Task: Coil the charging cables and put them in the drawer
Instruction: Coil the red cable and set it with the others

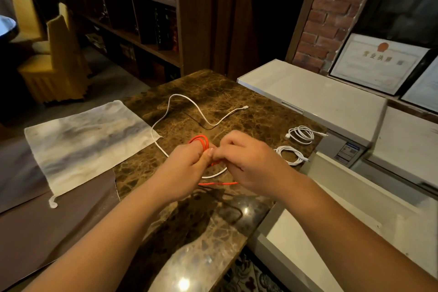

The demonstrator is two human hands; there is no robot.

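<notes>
Two hands meet over the middle of a brown marbled table (213,92). Far left on it lies a pale, grey-streaked cloth (83,140), flat, one corner hanging past the table edge. Beside the cloth, a loose white cable (187,98) snakes across the stone, its plug end lying toward the right, its near part passing under the hands. The left hand (187,163) has its fingers curled through several loops of an orange cable (201,141), gripping the coil; the loops stand up above its knuckles. The right hand (244,161) touches the left at the fingertips and pinches the same orange cable, whose free length trails below the hands across the table. A dark cable (227,206) lies nearer the person, just under the wrists. To the right, near the table's edge, two white coiled cables rest apart from each other: a nearer coil (290,154) and a farther coil (301,134). Right of the table stands a white cabinet (308,92).
</notes>
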